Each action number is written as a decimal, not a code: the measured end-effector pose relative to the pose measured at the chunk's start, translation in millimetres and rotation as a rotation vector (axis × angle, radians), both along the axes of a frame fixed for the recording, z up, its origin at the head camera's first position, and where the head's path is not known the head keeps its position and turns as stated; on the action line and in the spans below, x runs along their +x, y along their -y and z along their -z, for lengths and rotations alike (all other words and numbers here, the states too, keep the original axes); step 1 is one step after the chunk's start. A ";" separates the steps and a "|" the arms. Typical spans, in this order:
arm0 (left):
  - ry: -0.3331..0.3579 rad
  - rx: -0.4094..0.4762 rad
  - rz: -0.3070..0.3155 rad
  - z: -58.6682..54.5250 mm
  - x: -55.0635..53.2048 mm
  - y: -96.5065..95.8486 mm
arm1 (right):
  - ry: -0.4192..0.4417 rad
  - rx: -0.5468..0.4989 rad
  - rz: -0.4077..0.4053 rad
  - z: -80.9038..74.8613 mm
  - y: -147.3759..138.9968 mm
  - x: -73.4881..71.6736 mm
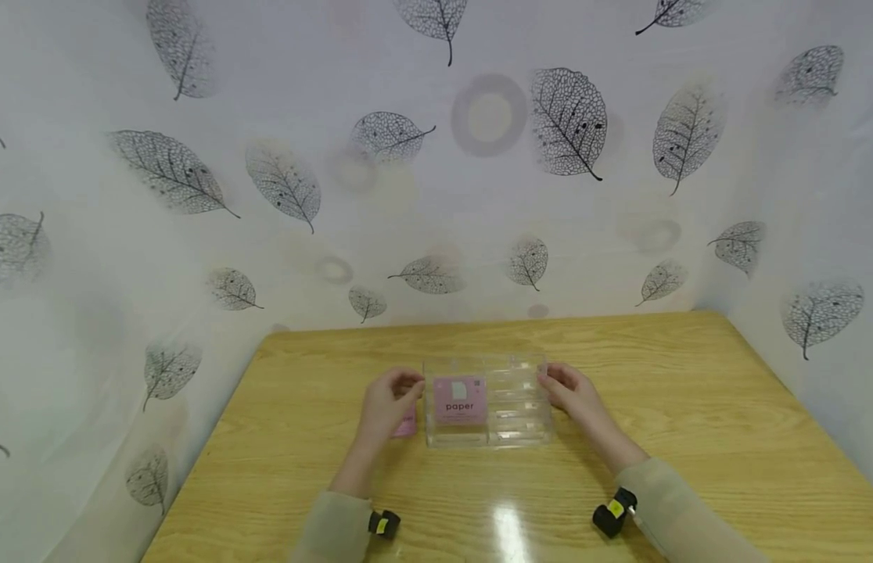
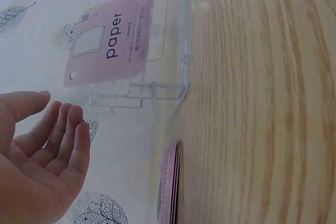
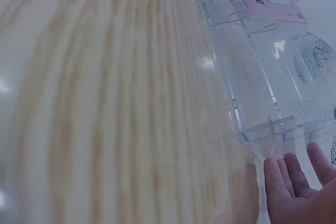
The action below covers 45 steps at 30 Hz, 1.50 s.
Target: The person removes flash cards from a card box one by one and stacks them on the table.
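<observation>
A clear plastic organizer [image 1: 521, 444] with several compartments stands on the table, and a pink card [image 1: 460, 400] printed "paper" shows in its left part. Beside the organizer's left side is my left hand [image 1: 390, 403], its fingers loosely bent with a gap between thumb and fingertips. The left wrist view shows that hand [image 2: 47, 156] holding nothing, fingertips near the organizer's end. My right hand [image 1: 573, 395] is at the opposite end, thumb near the upper right corner. Its nearly straight fingers [image 3: 278, 182] reach the organizer's side in the right wrist view.
A stack of pink cards [image 2: 170, 182] lies on the wooden table [image 1: 303, 469] to the left of the organizer, partly hidden by the left hand in the head view. A white curtain [image 1: 436, 203] with leaf prints hangs behind the table and along its sides.
</observation>
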<state>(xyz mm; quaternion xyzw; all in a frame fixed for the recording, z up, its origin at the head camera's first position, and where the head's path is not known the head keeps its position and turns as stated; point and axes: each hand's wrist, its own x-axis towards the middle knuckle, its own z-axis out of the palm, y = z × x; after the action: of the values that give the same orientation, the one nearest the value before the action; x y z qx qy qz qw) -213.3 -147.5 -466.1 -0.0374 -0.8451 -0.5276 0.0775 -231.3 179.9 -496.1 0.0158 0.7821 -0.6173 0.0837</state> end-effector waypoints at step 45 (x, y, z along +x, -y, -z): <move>0.026 0.015 0.010 -5.9 0.0 -14.8 | -0.002 0.018 0.001 2.5 2.3 0.5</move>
<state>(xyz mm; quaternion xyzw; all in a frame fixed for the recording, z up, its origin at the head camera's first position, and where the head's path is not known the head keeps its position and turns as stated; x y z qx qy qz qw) -213.3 -132.8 -460.2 -0.0340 -0.8418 -0.5348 0.0644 -230.8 177.6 -498.7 0.0162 0.7877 -0.6103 0.0824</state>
